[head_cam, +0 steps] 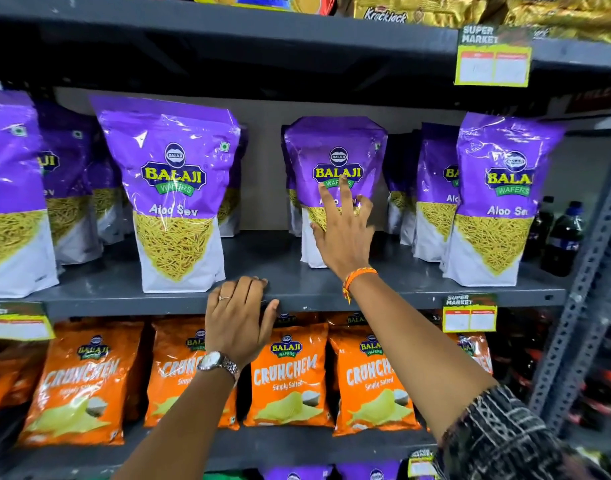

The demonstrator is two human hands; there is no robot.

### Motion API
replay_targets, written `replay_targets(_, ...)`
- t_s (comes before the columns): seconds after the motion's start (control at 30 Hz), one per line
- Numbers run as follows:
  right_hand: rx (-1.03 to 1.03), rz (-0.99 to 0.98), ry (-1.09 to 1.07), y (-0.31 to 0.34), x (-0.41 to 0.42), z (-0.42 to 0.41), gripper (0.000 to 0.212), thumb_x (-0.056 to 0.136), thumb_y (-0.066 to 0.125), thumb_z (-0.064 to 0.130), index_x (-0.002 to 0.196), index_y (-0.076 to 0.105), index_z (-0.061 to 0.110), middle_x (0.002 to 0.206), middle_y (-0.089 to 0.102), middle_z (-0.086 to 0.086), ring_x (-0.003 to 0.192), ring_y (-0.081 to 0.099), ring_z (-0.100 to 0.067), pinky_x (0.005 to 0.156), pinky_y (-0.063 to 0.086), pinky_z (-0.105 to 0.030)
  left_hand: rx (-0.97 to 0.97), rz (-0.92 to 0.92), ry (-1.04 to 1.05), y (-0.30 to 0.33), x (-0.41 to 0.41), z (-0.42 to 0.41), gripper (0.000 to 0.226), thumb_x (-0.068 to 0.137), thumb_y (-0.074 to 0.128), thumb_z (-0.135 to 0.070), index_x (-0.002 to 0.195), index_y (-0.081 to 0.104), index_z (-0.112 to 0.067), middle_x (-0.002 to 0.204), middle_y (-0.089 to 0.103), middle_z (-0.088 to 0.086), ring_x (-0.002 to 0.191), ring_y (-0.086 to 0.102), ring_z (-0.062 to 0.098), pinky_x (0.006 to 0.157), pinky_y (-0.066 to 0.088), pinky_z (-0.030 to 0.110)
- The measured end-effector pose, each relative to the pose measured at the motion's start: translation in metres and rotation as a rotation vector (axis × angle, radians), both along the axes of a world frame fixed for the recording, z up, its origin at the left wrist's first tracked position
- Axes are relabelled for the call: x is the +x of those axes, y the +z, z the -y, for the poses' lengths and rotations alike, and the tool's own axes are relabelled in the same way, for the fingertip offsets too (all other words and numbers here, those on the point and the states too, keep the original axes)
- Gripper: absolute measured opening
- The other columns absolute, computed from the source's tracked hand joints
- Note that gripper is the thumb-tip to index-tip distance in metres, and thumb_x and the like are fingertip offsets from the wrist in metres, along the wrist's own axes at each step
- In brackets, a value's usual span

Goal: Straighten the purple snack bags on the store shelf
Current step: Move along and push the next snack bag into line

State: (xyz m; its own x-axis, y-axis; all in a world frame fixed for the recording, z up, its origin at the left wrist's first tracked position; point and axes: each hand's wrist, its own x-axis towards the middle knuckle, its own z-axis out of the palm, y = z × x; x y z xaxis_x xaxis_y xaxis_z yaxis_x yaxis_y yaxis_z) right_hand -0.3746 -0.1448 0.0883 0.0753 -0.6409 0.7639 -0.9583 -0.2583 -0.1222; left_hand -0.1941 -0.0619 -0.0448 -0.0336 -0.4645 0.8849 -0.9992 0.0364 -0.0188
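Observation:
Purple Balaji Aloo Sev bags stand in rows on the grey middle shelf [297,292]. One bag [172,188] stands upright near the front, left of centre. Another bag [335,157] stands further back at centre. My right hand [342,233] lies flat against its lower front with fingers spread, gripping nothing. My left hand [238,320] rests on the shelf's front edge, fingers curled over the lip. More purple bags stand at the left [9,188] and at the right [501,195], with others behind them.
Orange Crunchem bags [286,372] fill the shelf below. Dark drink bottles [564,237] stand at the right end of the middle shelf beside a perforated metal upright [581,289]. Price tags [493,64] hang from the shelf edges. Gold packets lie on the top shelf.

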Motion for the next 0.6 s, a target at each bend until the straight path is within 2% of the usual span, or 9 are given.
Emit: replay_targets(0.6, -0.090, -0.006, 0.002, -0.005, -0.021, -0.066, 0.074, 0.097, 0.065, 0.046, 0.161, 0.028, 0.037, 0.171, 0.020, -0.006, 0.139, 0.033, -0.041, 0.082, 0.055, -0.053, 0.064, -0.027, 0.030, 0.008, -0.007, -0.013, 0.040, 0.099, 0.041, -0.044, 0.111, 0.064, -0.014, 0.104, 0.064, 0.007, 0.091, 0.057, 0.032, 0.089, 0.035, 0.043)
